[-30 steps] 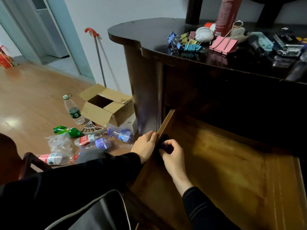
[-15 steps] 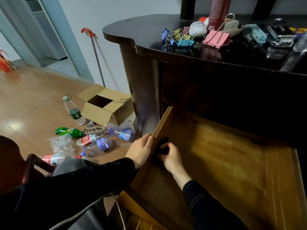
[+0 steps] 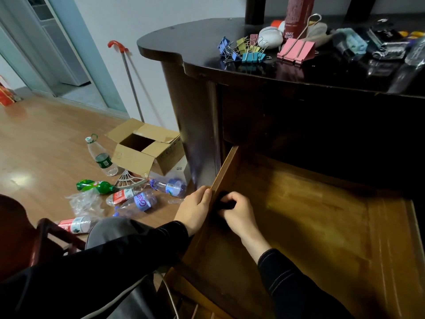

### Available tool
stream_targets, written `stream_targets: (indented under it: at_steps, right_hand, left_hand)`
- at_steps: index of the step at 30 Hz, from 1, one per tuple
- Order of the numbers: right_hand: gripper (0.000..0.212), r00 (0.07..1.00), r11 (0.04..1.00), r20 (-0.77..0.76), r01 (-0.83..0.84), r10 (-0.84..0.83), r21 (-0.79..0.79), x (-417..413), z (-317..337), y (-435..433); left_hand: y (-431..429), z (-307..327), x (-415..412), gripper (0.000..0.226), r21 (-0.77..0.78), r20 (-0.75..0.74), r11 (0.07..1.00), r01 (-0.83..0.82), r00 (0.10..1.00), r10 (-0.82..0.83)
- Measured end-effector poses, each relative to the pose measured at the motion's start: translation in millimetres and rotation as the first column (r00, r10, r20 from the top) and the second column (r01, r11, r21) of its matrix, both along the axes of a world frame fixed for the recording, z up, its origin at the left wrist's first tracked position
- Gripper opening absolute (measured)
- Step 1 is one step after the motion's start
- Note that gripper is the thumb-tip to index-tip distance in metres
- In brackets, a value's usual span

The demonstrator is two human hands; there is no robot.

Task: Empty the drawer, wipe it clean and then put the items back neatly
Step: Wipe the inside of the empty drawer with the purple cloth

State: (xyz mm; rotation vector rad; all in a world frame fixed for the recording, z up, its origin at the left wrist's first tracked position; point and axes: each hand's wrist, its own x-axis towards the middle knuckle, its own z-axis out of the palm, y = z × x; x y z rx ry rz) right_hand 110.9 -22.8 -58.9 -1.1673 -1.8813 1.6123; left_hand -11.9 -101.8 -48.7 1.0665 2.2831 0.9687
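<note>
Wiping step in hand. The drawer (image 3: 322,226) stands pulled out, its floor bare; the binder clips (image 3: 248,51) lie far off on the desk top (image 3: 195,42). The right hand (image 3: 239,212) clutches a dark cloth (image 3: 224,203) against the drawer's left wall, and the left hand (image 3: 194,210) grips that wall's rim. The next move probably calls for sweeping the cloth rightward.

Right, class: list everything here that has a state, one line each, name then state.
drawer, pulled open, no items inside
left hand, grips the drawer's left wall
right hand, holds the cloth
cloth, bunched against that wall
box, flaps open
clear bottle, upright
green bottle, on its side
</note>
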Motion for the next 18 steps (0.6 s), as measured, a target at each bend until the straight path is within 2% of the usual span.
stream_targets:
  at_steps: [2, 4, 6, 10, 15, 18]
  right_hand:
    - [0.025, 0.996, 0.999, -0.082, 0.032, -0.03, 0.032, -0.9, 5.2, 0.1]
    - [0.027, 0.995, 0.996, -0.094, 0.044, -0.036, 0.077, -2.0, 5.0, -3.3]
    - [0.026, 0.999, 0.997, -0.04, 0.021, -0.018, 0.078, -2.3, -0.8, -7.4]
    - [0.025, 0.995, 0.998, 0.082, -0.061, 0.063, -0.016, -0.1, -5.1, -7.9]
    - [0.026, 0.997, 1.0, -0.073, 0.005, -0.003, 0.023, -0.3, 5.4, -2.7]
    - [0.025, 1.0, 0.999, -0.005, -0.027, 0.027, 0.023, 0.4, -2.2, -8.6]
  left_hand:
    - [1.3, -1.6, -0.2, 0.024, -0.003, 0.01, 1.0, -0.005, 1.0, 0.005]
    - [2.4, -2.2, -0.2, 0.017, -0.01, 0.008, 1.0, -0.009, 1.0, 0.009]
    - [2.4, -1.0, -0.6, 0.019, -0.015, 0.006, 1.0, -0.004, 1.0, 0.004]
    - [1.6, -0.6, -0.8, 0.018, -0.016, 0.036, 1.0, 0.002, 0.999, -0.001]
    - [1.7, -2.0, -0.5, 0.024, 0.023, 0.007, 1.0, -0.018, 1.0, 0.018]
    - [0.5, -3.4, -1.9, 0.03, 0.023, -0.019, 1.0, -0.009, 1.0, 0.009]
